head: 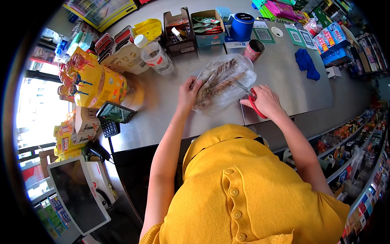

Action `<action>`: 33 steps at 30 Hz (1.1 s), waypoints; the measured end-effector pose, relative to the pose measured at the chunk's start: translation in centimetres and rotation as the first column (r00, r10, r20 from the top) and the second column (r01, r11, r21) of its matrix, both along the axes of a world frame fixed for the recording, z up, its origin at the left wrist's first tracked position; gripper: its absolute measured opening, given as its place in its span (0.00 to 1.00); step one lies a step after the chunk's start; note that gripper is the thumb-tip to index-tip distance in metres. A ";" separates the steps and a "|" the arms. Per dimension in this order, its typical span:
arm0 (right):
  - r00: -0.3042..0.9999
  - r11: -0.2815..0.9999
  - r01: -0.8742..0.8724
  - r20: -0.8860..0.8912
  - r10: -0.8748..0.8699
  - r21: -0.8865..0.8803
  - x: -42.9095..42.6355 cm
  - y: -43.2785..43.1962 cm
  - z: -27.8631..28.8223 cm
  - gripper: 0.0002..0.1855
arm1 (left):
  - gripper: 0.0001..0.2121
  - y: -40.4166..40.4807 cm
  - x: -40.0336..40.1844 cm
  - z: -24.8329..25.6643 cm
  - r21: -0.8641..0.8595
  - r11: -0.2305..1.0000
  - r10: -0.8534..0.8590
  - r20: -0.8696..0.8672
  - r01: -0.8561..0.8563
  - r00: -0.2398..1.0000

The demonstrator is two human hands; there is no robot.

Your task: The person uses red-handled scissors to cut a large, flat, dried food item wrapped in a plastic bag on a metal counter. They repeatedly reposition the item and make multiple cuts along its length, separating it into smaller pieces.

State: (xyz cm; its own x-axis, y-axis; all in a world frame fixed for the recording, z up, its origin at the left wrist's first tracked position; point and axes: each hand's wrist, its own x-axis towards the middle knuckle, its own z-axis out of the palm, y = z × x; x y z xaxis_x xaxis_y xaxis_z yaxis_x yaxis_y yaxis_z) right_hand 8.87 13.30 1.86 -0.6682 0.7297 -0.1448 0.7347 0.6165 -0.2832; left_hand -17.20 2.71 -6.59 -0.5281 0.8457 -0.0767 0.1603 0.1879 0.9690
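Observation:
On the metal counter (170,113) before me lies a clear plastic bag (246,80) with a greyish-brown, dried-looking fibrous piece (214,76) on it. What that piece is, I cannot tell. My left hand (188,93) pinches its left edge between thumb and fingers. In my right hand (265,99) are red-handled scissors (253,105), their blades pointing left over the bag and reaching the piece's right side. How far apart the blades are is unclear.
A clear plastic bottle (158,59) and an open can (254,50) stand beyond the bag. At left are a yellow lollipop tub (103,85), a phone (116,112) and a screen (77,195). A blue cloth (306,64) lies right; a blue canister (242,27) stands behind.

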 end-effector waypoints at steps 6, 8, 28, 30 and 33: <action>0.985 0.994 -0.080 0.159 0.068 0.075 -0.8 1.5 -2.4 0.33 | 0.13 -0.6 0.7 2.2 0.057 0.996 0.083 -0.497 -0.063 0.864; 0.971 0.993 -0.111 0.219 0.098 0.049 -1.2 1.8 -2.2 0.34 | 0.13 -1.2 1.0 2.5 0.148 0.985 0.154 -0.554 -0.086 0.818; 0.962 0.991 -0.097 0.263 0.069 0.093 -2.1 3.8 -2.8 0.37 | 0.21 -13.4 6.0 4.8 0.253 0.922 0.370 -0.343 -0.295 0.864; 0.991 0.999 -0.033 0.128 0.029 0.026 -1.6 4.0 -3.4 0.34 | 0.17 -17.6 6.7 2.2 0.211 0.738 0.660 -0.027 -0.641 0.751; 0.999 1.000 -0.028 -0.031 0.027 -0.008 -1.2 2.8 -2.2 0.32 | 0.12 -22.7 6.5 -4.6 -0.202 0.286 0.924 0.315 -0.936 0.215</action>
State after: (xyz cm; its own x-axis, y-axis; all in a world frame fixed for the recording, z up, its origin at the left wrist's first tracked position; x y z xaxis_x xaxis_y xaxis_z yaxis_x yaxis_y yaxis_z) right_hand 7.64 16.07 -0.38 -0.6922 0.7098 -0.1301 0.7084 0.6339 -0.3104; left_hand -10.69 -20.01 -11.23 -0.8841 -0.2266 -0.4086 -0.4103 -0.0418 0.9110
